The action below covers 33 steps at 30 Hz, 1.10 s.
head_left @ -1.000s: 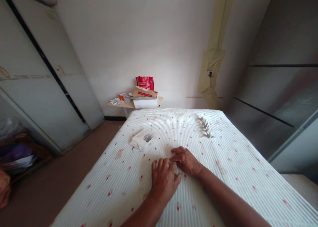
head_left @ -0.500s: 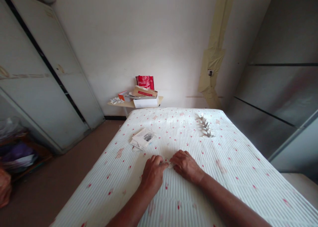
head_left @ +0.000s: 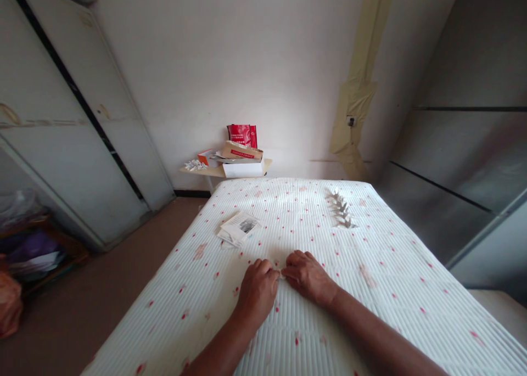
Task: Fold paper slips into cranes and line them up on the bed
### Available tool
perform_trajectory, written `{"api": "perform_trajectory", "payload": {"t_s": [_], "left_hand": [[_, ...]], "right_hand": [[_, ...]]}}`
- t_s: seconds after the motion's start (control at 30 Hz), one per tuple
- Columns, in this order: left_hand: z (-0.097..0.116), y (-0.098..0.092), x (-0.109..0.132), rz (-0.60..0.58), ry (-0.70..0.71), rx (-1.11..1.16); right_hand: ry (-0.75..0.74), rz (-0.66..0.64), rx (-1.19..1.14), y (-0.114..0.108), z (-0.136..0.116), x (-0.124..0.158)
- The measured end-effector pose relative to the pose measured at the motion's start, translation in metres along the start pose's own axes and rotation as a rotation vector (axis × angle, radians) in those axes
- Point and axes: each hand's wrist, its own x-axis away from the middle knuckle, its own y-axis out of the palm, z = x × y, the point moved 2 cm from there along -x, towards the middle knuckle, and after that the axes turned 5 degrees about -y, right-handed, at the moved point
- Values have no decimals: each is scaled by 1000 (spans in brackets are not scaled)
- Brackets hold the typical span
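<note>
Over the bed's near half, my left hand (head_left: 258, 289) and my right hand (head_left: 309, 277) meet at the fingertips. Between them they pinch a small piece of folded paper (head_left: 281, 274), mostly hidden by the fingers. Both hands are closed, thumbs and forefingers pressed together. Beyond my left hand lies a loose stack of printed paper sheets (head_left: 236, 229), the top one bearing a dark picture. Farther off to the right, several folded paper cranes (head_left: 342, 210) stand in a row.
A white quilted bedspread (head_left: 304, 332) with red spots covers the bed. Behind it, a small table (head_left: 212, 172) bears a white box (head_left: 242, 170), a red bag (head_left: 242, 135) and more folded paper pieces (head_left: 195, 165). Wardrobes (head_left: 94, 162) flank the left side.
My left hand has turned slightly and its fingers have closed in toward my right hand, so less of the paper shows. The view has shifted slightly.
</note>
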Motion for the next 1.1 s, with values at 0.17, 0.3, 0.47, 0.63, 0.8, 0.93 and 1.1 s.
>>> {"api": "perform_trajectory", "payload": {"t_s": [0.17,0.3,0.47,0.63,0.8,0.93,1.1], "left_hand": [[0,7,0,30,-2,-8],[-2,7,0,10,0,16],[-3,8,-1,-50,-25,40],[-3,4,-4,-84,-70,92],[-2,1,-6,-101,-100,181],[-3,0,-5,-81,-127,236],[-4,2,-5,-93,-150,259]], "right_hand": [[-4,-2,19,1,0,2],[3,10,-7,2,-1,3],[35,40,-35,-1,-3,3],[23,99,-80,0,-4,3],[58,118,-116,6,-1,1],[81,121,-146,4,-2,0],[136,133,-212,-1,-4,-1]]}}
